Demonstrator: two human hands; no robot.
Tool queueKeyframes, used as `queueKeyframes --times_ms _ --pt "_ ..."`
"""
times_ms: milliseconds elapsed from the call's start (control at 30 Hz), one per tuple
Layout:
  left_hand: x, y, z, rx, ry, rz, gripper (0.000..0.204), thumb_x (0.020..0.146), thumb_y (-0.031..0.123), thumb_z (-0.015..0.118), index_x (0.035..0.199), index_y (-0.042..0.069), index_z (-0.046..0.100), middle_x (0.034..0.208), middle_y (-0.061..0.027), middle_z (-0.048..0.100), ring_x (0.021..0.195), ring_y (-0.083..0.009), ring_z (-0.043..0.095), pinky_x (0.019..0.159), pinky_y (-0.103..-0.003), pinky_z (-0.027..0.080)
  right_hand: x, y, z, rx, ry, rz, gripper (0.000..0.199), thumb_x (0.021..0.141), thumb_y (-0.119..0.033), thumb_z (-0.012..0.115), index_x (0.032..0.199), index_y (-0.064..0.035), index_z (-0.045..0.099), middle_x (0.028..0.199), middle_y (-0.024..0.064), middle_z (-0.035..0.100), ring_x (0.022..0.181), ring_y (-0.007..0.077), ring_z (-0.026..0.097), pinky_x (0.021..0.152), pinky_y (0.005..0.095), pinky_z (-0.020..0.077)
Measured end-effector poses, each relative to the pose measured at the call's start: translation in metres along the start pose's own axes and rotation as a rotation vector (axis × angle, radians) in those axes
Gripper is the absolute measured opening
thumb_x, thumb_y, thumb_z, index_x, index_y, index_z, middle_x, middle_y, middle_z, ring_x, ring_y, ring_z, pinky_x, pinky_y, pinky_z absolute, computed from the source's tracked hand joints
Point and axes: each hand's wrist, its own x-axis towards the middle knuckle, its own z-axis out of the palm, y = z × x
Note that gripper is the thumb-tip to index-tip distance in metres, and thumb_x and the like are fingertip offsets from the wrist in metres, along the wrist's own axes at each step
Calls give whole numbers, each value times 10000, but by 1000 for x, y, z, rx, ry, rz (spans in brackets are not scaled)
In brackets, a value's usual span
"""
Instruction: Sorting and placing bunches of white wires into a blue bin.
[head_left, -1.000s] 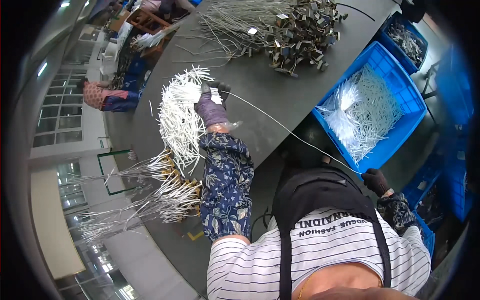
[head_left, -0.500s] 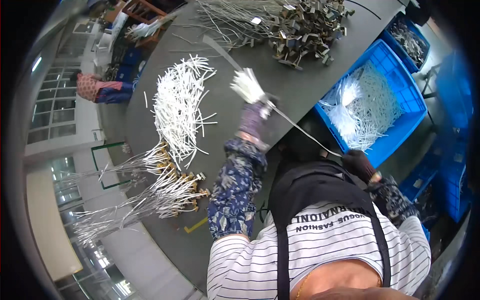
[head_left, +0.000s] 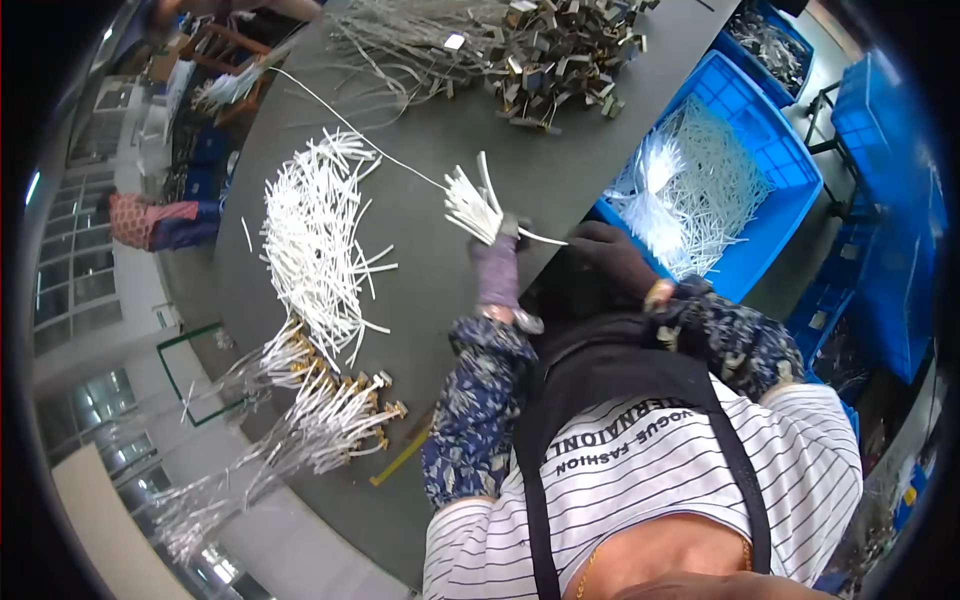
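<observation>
My left hand (head_left: 497, 262), in a purple-grey glove, is closed round a fanned bundle of short white tubes (head_left: 470, 208) above the table edge. A long thin white wire (head_left: 375, 145) stretches from the far left of the table to this bundle. From the other side of my left hand, a short white length sticks out to the right. At its tip my right hand (head_left: 612, 258), in a dark glove, is pinched; the fingertips are partly hidden. On the table to the left lies a loose pile of white tubes (head_left: 318, 240).
Wires with brass-coloured ends (head_left: 340, 400) lie at the near left. A heap of metal connectors (head_left: 560, 60) with grey wires covers the far table. To the right stands a blue crate (head_left: 775, 235) of clear strands. A person (head_left: 150, 220) is at the far left.
My right hand has come up and leftward, close to my left hand. The wire now trails far across the table, and less of it shows between my hands. The whole view has shifted.
</observation>
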Motion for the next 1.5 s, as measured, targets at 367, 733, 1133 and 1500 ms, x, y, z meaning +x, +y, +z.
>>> queueKeyframes --times_ms 367,733,1133,1500 --pt "52 8 -87 -662 131 -329 224 905 325 617 899 133 502 728 20 456 549 -78 393 445 -222 324 106 -79 8 -960 478 -645 670 788 -378 702 1336 -95 441 1251 233 527 1153 412 500 964 460 415" --pt "8 0 41 -609 -367 -382 337 925 291 571 1091 -3 563 1048 -113 644 910 -224 626 826 -347 500 4 -29 -42 627 -30 -144 171 903 -211 578 930 -43 592 780 32 585 668 125 576 592 252 465" --pt "-4 -36 108 -555 -264 -360 288 905 276 623 973 -1 582 851 -89 620 728 -201 619 697 -339 564 -193 168 -202 -795 119 230 105 813 -187 607 790 -86 592 656 58 590 542 132 533 471 313 401" --pt "68 92 33 -575 195 200 219 916 196 599 988 -5 553 884 -138 643 718 -252 639 661 -402 598 -179 180 -204 -156 273 478 122 810 -156 611 804 -37 635 689 61 620 620 139 586 536 291 445"
